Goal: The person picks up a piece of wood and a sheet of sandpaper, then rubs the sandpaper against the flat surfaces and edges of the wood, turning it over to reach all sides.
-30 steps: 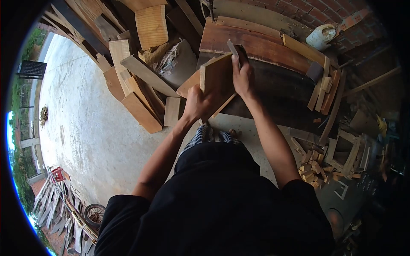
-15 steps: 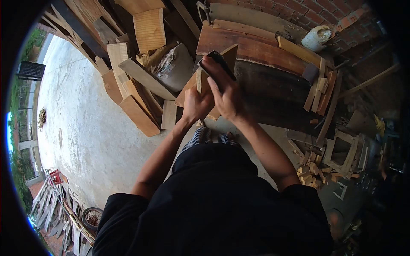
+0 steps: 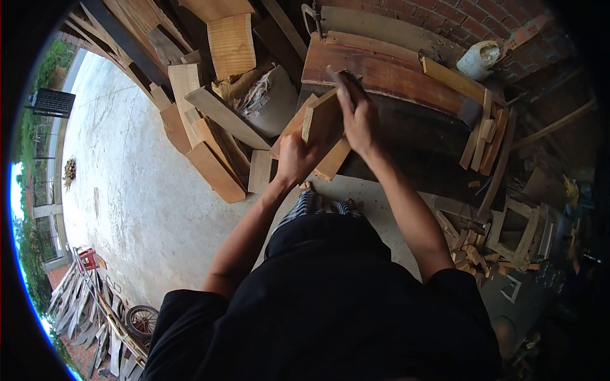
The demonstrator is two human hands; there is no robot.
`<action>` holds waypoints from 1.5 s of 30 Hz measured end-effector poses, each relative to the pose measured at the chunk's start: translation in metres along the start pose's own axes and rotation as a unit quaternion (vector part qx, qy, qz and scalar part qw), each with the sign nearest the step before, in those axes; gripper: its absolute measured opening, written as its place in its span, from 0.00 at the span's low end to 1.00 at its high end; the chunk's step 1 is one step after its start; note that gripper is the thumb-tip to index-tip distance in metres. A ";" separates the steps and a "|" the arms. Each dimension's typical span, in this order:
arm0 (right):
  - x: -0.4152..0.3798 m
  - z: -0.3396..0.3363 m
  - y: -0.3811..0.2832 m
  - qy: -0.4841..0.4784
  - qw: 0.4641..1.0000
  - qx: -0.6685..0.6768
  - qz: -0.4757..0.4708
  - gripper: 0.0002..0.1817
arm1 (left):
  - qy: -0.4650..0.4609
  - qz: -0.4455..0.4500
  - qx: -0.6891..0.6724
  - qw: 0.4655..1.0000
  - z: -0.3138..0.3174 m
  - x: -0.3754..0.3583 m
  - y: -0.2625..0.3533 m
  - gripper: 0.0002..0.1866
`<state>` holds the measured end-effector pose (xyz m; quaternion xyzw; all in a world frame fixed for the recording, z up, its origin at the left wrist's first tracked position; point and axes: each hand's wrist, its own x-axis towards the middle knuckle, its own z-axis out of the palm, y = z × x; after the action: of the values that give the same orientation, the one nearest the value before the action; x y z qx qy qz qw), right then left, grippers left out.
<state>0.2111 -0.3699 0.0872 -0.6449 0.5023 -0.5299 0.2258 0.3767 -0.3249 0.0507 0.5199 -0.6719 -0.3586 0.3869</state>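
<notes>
My left hand is closed around the lower end of a wooden piece made of boards meeting at an angle, held tilted above the bench's near side. A pale narrow board edge faces up beside the thumb. My right hand grips a dark, flat piece of sandpaper at the upper end of the wooden piece, its fingers pressed along it. The palm side of the right hand is hidden. Below the held piece, a light wooden board sticks out from the bench.
The workbench with a reddish-brown plank top stands ahead, carrying a dark block and wood strips. Boards and a pale sack lean at left. Wood offcuts lie at right on the concrete floor.
My right hand and the sandpaper have slid right and away from my left hand, exposing more of the wooden piece. The left hand keeps its hold. The whole view has shifted slightly.
</notes>
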 end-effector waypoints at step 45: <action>-0.005 -0.014 -0.010 -0.153 0.968 -0.090 -0.175 0.30 | -0.111 -0.089 -0.030 0.989 -0.027 -0.010 -0.007 0.13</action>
<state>0.2023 -0.3582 0.0979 -0.8141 0.3863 -0.4087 0.1448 0.4049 -0.3191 0.0550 0.5229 -0.6507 -0.4670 0.2915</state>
